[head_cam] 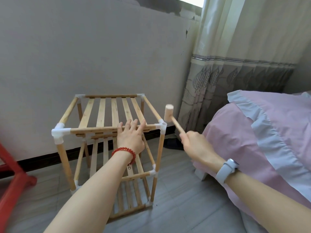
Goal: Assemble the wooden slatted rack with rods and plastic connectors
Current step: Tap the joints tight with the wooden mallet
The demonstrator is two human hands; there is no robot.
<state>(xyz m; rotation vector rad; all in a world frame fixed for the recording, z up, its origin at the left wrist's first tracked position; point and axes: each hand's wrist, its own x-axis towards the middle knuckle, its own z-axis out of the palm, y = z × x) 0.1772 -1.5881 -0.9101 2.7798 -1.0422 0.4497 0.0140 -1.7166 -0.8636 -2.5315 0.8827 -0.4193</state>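
The wooden slatted rack [107,113] stands upright on the floor against the wall, three slatted tiers joined by rods and white plastic connectors. My left hand [130,136] lies flat with straight fingers on the top tier's front rod. My right hand [193,145] grips the handle of a small wooden mallet [169,113], whose head hovers just right of the front right top connector [161,126]. The front left top connector [59,133] is in plain sight. My left forearm hides part of the middle and bottom tiers.
A bed with a pink cover and pale blue ruffle [262,137] fills the right side. A red stool leg [13,175] stands at the left edge. A patterned curtain [227,78] hangs behind the bed. Grey tiled floor [181,202] lies in front of the rack.
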